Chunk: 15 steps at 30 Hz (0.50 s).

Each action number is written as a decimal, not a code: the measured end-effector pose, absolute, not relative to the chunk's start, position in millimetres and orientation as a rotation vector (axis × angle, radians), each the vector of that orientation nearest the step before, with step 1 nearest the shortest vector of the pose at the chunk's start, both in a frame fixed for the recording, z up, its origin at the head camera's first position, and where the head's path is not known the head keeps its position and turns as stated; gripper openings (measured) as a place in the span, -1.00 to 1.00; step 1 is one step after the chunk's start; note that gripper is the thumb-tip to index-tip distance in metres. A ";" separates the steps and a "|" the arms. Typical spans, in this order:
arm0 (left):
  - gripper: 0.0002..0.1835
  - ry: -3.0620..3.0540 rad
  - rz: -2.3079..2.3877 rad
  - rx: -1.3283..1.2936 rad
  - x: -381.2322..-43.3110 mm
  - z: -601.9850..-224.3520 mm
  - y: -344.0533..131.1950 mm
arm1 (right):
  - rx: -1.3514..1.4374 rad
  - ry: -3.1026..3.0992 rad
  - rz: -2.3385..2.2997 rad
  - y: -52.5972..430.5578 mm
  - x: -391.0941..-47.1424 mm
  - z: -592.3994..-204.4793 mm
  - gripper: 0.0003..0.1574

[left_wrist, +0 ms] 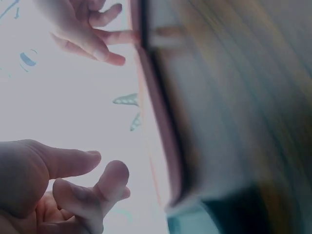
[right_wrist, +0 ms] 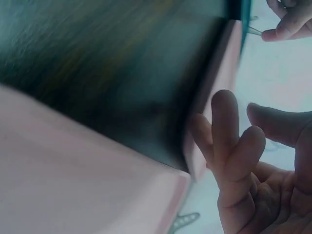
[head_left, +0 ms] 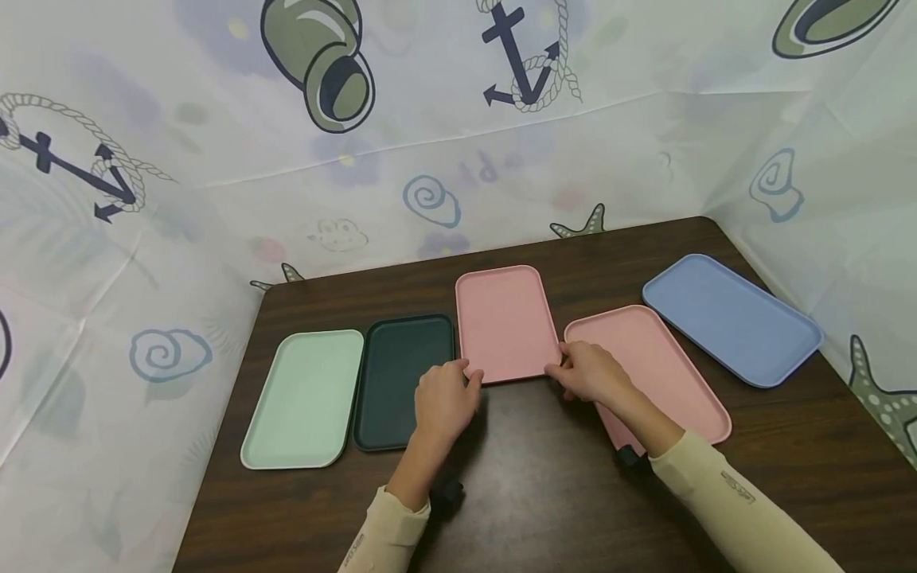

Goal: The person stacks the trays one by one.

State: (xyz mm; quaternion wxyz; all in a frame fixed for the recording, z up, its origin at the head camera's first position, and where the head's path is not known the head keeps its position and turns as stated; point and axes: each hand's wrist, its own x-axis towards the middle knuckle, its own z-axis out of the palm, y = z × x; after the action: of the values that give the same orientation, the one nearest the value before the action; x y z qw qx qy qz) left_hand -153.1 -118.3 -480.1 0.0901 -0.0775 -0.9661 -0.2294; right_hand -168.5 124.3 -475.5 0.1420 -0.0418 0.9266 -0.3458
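A pink tray [head_left: 507, 322] lies on the dark table at the middle of the group, its near edge toward me. At its near left corner is my left hand [head_left: 446, 396], thumb and fingers apart with nothing between them in the left wrist view. My right hand [head_left: 589, 372] is at the near right corner, over the edge of a second pink tray [head_left: 655, 362]. In the right wrist view the fingers of that hand [right_wrist: 234, 165] overlap the middle tray's edge [right_wrist: 222, 83], while the thumb stands apart from them.
To the left lie a dark green tray [head_left: 404, 382] and a light green tray [head_left: 304, 398]. A blue tray [head_left: 731, 318] lies at the far right, close to the second pink one. Printed cloth [head_left: 286, 207] hangs behind the wooden table [head_left: 530, 493] and at its sides.
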 end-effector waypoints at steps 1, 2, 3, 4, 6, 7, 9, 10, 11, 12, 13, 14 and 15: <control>-0.69 -2.852 -0.681 -0.244 -149.6 -478.2 -115.9 | -0.121 2.668 -1.015 125.6 -165.5 -472.8 -0.33; -0.70 -2.840 -0.686 -0.263 -146.3 -476.3 -113.2 | -0.126 2.661 -1.031 128.0 -162.3 -469.9 -0.31; -0.71 -2.839 -0.699 -0.279 -142.8 -474.8 -110.2 | -0.123 2.655 -1.048 130.8 -158.7 -466.8 -0.30; -0.74 -2.840 -0.717 -0.301 -139.3 -473.5 -107.0 | -0.126 2.652 -1.064 134.5 -155.0 -463.8 -0.31; -0.79 -2.851 -0.740 -0.347 -132.5 -472.8 -99.2 | -0.124 2.650 -1.091 144.1 -147.5 -459.0 -0.33; -0.81 -2.858 -0.756 -0.380 -128.9 -473.1 -94.7 | -0.113 2.653 -1.103 149.8 -143.6 -457.5 -0.34; -0.83 -2.882 -0.773 -0.471 -121.2 -476.5 -84.5 | -0.088 2.670 -1.107 163.0 -134.4 -454.9 -0.36; -0.84 -2.891 -0.772 -0.527 -117.1 -479.0 -78.6 | -0.071 2.680 -1.105 170.6 -129.3 -454.5 -0.37; -0.84 -2.903 -0.775 -0.586 -112.8 -482.4 -72.6 | -0.047 2.696 -1.091 178.8 -123.8 -454.5 -0.37; -0.84 -2.919 -0.788 -0.646 -108.4 -485.9 -66.4 | -0.027 2.722 -1.061 187.7 -118.3 -455.0 -0.38; -0.85 -2.935 -0.797 -0.712 -104.1 -489.0 -60.3 | -0.004 2.750 -1.031 196.7 -112.9 -455.5 -0.38; -0.84 -2.957 -0.807 -0.768 -99.9 -492.2 -54.2 | 0.027 2.779 -0.991 206.1 -107.4 -456.2 -0.38; -0.82 -2.979 -0.826 -0.816 -96.1 -494.8 -48.2 | 0.064 2.803 -0.948 216.2 -102.2 -456.8 -0.36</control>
State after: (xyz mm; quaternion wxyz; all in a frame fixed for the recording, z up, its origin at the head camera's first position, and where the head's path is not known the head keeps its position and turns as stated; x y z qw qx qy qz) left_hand -96.1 -48.2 -494.8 -0.0278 -0.2553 -0.9314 -0.2581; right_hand -102.2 216.2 -456.8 0.0908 0.0216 0.9431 -0.3190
